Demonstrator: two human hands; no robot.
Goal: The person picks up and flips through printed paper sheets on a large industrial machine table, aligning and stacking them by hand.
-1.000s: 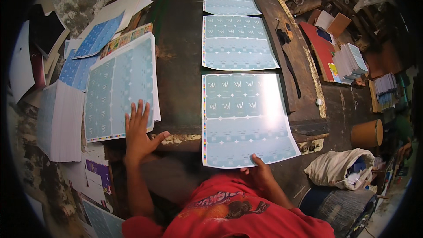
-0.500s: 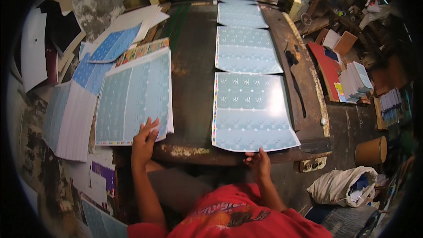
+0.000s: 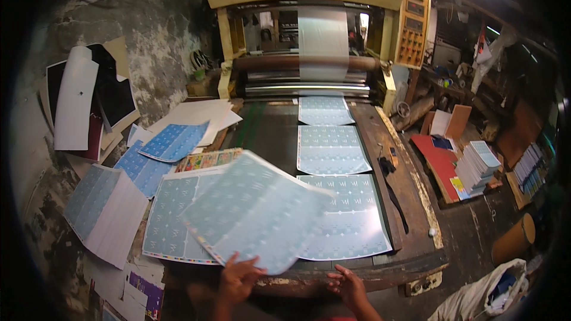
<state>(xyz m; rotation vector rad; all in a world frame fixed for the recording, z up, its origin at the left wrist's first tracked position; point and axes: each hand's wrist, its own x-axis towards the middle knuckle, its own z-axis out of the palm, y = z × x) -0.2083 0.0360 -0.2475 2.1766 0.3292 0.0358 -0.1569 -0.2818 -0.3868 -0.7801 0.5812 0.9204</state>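
My left hand (image 3: 241, 279) is closed on the near edge of a pale blue-green printed sheet (image 3: 256, 208), which is tilted and blurred by motion. That sheet hangs between a stack of similar sheets (image 3: 169, 220) on the left and a row of sheets on the conveyor table, covering part of both. My right hand (image 3: 350, 290) holds nothing, its fingers apart, just off the table's front edge. Nearest to it lies the front printed sheet (image 3: 354, 235). Behind that lie a second sheet (image 3: 332, 150) and a third sheet (image 3: 324, 111), in line toward the rollers.
A roller machine (image 3: 306, 83) with a hanging clear film (image 3: 324, 38) and a control panel (image 3: 411, 30) stands at the back. Blue sheets (image 3: 175, 141) and a thick paper stack (image 3: 101, 211) lie left. A dark strap (image 3: 397, 202) rests right; a white sack (image 3: 488, 294) sits lower right.
My left hand has lifted a sheet off the left stack and swung it rightward. My right hand has come away from the front sheet's edge. The view has tilted up, showing more of the machine.
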